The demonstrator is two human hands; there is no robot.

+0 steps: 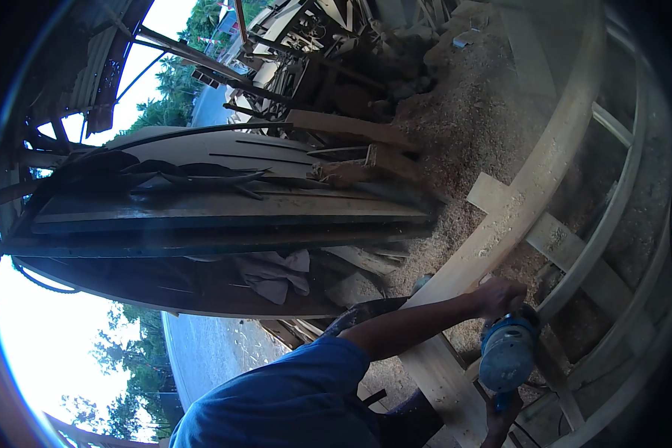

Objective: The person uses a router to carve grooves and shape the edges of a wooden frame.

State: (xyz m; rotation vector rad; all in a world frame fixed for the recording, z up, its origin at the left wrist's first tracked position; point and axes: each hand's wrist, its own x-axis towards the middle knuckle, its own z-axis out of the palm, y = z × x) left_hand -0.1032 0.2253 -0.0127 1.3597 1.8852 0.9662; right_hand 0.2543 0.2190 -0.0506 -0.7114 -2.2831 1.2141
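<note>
We see an open-air wood workshop in daylight. On the left, bright overexposed sky (45, 328) shows behind green trees (168, 101), and a grey paved road (213, 347) runs past the yard. A long dark wooden boat hull (201, 216) lies across the middle, with dark planks and a crumpled grey cloth (276, 272) on it. Farther off, a heap of scrap timber and offcuts (306, 52) rises under a rusty corrugated metal roof edge (101, 67). The ground at the centre and right is covered in pale sawdust and shavings (463, 119). On the right, a large curved frame of light wooden beams (567, 127) with cross pieces (571, 250) spans the scene.
</note>
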